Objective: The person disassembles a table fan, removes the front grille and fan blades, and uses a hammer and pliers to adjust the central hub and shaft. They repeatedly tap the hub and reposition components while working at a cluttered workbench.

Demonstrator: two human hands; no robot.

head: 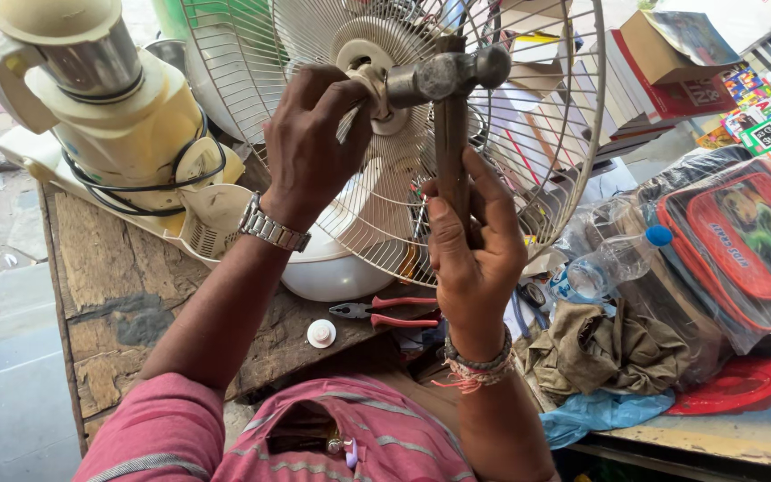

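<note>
Right hand [473, 243] clenched on wooden handle of hammer [450, 76], head level with fan [385, 134] hub; left hand [310, 143] gripping hub at grille centre; pliers [385, 312] and white cap [321, 333] on bench [118, 295] below.

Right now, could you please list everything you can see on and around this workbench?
Fan grille: one, cream wire, upright at centre.
Hammer: one, steel head, wooden handle, against the fan hub.
Mixer grinder: one, cream, black cord, left on the bench.
Pliers: one, red handles, below the fan.
Cap: one, white, beside the pliers.
Plastic bottle: one, clear, blue lid, right.
Bag: one, red, plastic-wrapped, right.
Rag: one, olive, right.
Books: several, stacked, top right.
Wooden bench: one, worn.
Left hand: on the fan hub, wristwatch.
Right hand: grips the hammer handle.
</note>
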